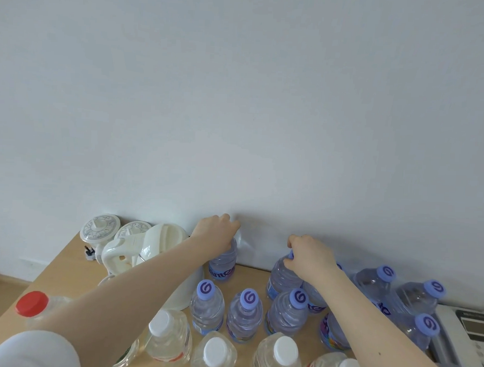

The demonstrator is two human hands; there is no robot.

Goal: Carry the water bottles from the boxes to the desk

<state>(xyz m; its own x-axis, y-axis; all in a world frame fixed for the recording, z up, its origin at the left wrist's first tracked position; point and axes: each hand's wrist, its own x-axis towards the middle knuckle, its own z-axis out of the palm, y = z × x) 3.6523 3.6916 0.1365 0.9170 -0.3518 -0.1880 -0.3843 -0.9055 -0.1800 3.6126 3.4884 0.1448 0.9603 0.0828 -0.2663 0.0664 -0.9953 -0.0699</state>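
Several small water bottles with purple caps stand on the wooden desk (pixel 63 261), among them one at the front middle (pixel 243 315). My left hand (pixel 216 232) grips the top of a bottle (pixel 223 262) standing at the back of the desk by the wall. My right hand (pixel 310 255) pinches the purple cap of another bottle (pixel 282 275) to the right of it. Both bottles stand upright on the desk. Clear bottles with white caps (pixel 215 356) fill the front row.
A white kettle (pixel 153 246) stands left of my left arm, with two patterned lidded cups (pixel 99 227) behind it. A red-capped bottle (pixel 32 304) is at front left. A white telephone (pixel 471 335) lies at the right edge. The white wall rises directly behind the desk.
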